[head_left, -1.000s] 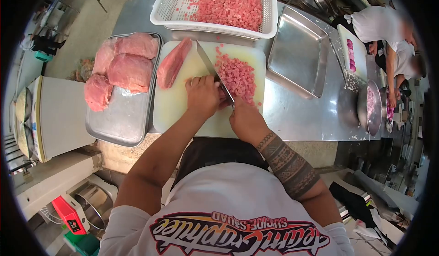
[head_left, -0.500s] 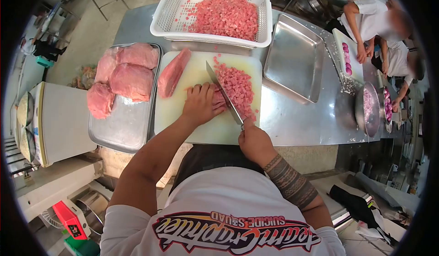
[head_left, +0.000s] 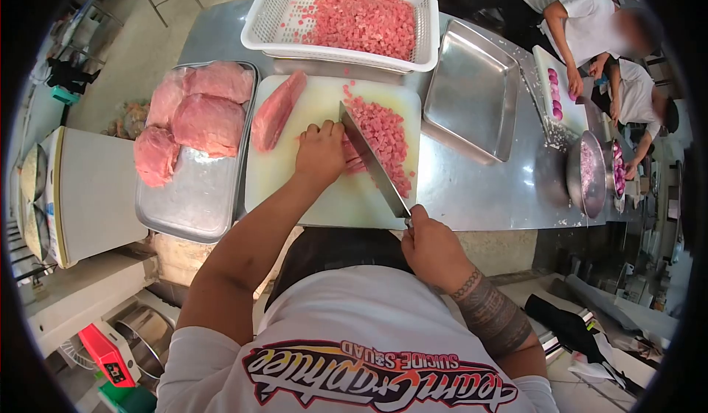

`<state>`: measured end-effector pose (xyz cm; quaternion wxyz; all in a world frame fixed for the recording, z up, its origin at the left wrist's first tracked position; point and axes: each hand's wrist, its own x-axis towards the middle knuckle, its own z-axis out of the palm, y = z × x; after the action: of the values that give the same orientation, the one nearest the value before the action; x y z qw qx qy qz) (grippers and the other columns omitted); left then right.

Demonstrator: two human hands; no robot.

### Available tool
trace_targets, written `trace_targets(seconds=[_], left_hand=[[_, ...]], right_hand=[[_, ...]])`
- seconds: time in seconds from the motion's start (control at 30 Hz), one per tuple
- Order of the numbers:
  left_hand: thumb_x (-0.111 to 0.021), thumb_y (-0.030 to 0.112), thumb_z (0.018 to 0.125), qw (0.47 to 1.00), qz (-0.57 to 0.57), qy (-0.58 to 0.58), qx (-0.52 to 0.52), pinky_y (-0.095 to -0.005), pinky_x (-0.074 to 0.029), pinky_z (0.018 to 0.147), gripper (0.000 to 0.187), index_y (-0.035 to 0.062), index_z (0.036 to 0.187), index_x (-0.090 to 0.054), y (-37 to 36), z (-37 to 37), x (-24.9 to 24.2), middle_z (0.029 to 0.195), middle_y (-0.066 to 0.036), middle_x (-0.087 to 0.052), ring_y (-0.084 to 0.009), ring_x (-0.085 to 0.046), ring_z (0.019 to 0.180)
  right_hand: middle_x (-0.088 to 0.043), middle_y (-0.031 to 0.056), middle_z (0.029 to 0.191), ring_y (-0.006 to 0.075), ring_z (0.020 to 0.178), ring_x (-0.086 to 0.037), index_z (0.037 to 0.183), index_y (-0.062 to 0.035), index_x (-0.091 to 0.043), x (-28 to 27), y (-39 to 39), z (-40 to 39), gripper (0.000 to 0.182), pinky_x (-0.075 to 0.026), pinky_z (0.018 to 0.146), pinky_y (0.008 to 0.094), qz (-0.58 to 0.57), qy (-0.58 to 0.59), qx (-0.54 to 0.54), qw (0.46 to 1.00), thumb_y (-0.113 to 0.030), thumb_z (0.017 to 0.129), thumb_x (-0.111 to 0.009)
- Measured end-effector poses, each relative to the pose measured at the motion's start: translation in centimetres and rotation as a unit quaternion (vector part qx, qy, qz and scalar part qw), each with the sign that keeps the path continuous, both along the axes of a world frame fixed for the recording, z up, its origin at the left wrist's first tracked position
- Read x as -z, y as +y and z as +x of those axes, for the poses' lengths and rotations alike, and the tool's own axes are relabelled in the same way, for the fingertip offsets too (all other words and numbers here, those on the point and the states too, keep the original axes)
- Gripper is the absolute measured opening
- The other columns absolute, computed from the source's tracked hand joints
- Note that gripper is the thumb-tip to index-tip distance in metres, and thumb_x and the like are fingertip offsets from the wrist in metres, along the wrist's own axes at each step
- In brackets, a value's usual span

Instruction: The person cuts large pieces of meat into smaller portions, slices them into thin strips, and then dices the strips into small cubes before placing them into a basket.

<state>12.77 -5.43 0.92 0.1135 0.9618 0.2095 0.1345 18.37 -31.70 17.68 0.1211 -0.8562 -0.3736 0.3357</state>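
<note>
My right hand grips the handle of a kitchen knife, whose blade slants up and left across the white cutting board. Under the curled fingers of my left hand are strips of raw meat, held down beside the blade and partly hidden. Diced meat lies heaped on the right of the blade. A long raw piece of meat rests at the board's upper left.
Left of the board, a metal tray carries several large meat pieces. Behind it stands a white perforated basket of diced meat. A metal pan and a bowl are to the right, where other people handle purple onions.
My right hand and the knife have shifted right and toward me. My left hand has slid slightly away from me along the meat strips.
</note>
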Motion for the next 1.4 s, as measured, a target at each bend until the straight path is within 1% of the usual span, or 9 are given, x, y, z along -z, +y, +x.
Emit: trace_targets(seconds=[0.13,0.27,0.37,0.47,0.57,0.7,0.87,1.0,1.4], left_hand=[[-0.059,0.015,0.090,1.000,0.005,0.001,0.007,-0.0515,-0.051,0.090,0.028,0.0052,0.116,-0.063,0.2,0.0,0.5,0.110,-0.012,-0.065,-0.0365,-0.062,0.100],[-0.061,0.017,0.089,1.000,0.001,0.025,-0.005,-0.0521,-0.051,0.091,0.029,0.0062,0.116,-0.063,0.0,0.2,0.9,0.112,-0.012,-0.066,-0.0363,-0.062,0.102],[-0.061,0.018,0.089,0.999,-0.024,0.021,-0.026,-0.0525,-0.050,0.091,0.028,0.0058,0.114,-0.062,-0.1,0.2,0.5,0.112,-0.013,-0.066,-0.0364,-0.062,0.102],[-0.061,0.018,0.089,0.999,-0.032,-0.005,-0.033,-0.0528,-0.049,0.092,0.028,0.0054,0.114,-0.062,-0.2,0.3,1.0,0.112,-0.013,-0.066,-0.0365,-0.061,0.102],[-0.061,0.017,0.088,0.999,-0.015,-0.025,-0.031,-0.0529,-0.048,0.092,0.028,0.0051,0.114,-0.062,-0.2,-0.2,1.4,0.112,-0.014,-0.066,-0.0366,-0.061,0.101],[-0.061,0.015,0.088,0.999,-0.023,-0.044,-0.021,-0.0525,-0.047,0.089,0.027,0.0044,0.113,-0.061,0.0,0.3,1.8,0.111,-0.014,-0.066,-0.0368,-0.060,0.099],[-0.059,0.014,0.090,0.998,-0.045,-0.044,-0.020,-0.0533,-0.047,0.089,0.026,0.0023,0.114,-0.060,-0.3,0.0,1.4,0.113,-0.016,-0.065,-0.0385,-0.060,0.104],[-0.059,0.015,0.093,0.996,-0.059,-0.062,-0.019,-0.0534,-0.048,0.087,0.025,0.0021,0.115,-0.059,0.2,-0.2,1.3,0.114,-0.017,-0.064,-0.0394,-0.060,0.105],[-0.060,0.013,0.091,0.999,-0.033,-0.016,-0.018,-0.0507,-0.050,0.090,0.027,0.0068,0.117,-0.063,0.9,-0.8,0.6,0.113,-0.011,-0.066,-0.0344,-0.063,0.103]], right_hand=[[-0.071,0.0290,0.089,0.0476,0.088,-0.071,0.120,0.0076,-0.050,2.0,1.6,0.5,0.032,-0.056,0.078,0.0579,0.001,0.002,-0.015,1.000,-0.010,0.095,-0.058],[-0.071,0.0295,0.092,0.0473,0.092,-0.071,0.128,0.0100,-0.049,9.2,5.7,1.1,0.041,-0.056,0.080,0.0575,0.072,-0.043,-0.016,0.996,-0.009,0.093,-0.055],[-0.069,0.0314,0.086,0.0506,0.085,-0.070,0.115,0.0066,-0.049,9.7,8.6,1.9,0.029,-0.055,0.076,0.0603,0.104,-0.052,0.003,0.993,-0.010,0.093,-0.057],[-0.070,0.0313,0.087,0.0503,0.085,-0.070,0.116,0.0068,-0.049,9.2,7.7,2.5,0.030,-0.055,0.076,0.0604,0.089,-0.063,0.002,0.994,-0.010,0.093,-0.058],[-0.071,0.0298,0.092,0.0490,0.086,-0.072,0.125,0.0083,-0.050,2.8,4.6,0.4,0.037,-0.057,0.078,0.0577,0.043,-0.037,0.013,0.998,-0.007,0.091,-0.056],[-0.070,0.0307,0.087,0.0507,0.084,-0.069,0.118,0.0070,-0.049,0.3,1.7,0.2,0.031,-0.055,0.077,0.0597,0.011,0.016,-0.001,1.000,-0.010,0.093,-0.058],[-0.071,0.0302,0.099,0.0485,0.092,-0.071,0.121,0.0059,-0.050,10.6,6.3,0.2,0.033,-0.056,0.080,0.0583,0.120,-0.051,0.015,0.991,-0.010,0.093,-0.057],[-0.070,0.0317,0.103,0.0487,0.094,-0.071,0.120,0.0055,-0.051,8.9,8.8,0.8,0.031,-0.056,0.080,0.0585,0.079,-0.028,0.026,0.996,-0.009,0.093,-0.056],[-0.071,0.0299,0.087,0.0504,0.085,-0.070,0.118,0.0094,-0.051,0.2,2.3,-1.0,0.031,-0.056,0.077,0.0594,0.017,0.002,0.011,1.000,-0.008,0.093,-0.057]])
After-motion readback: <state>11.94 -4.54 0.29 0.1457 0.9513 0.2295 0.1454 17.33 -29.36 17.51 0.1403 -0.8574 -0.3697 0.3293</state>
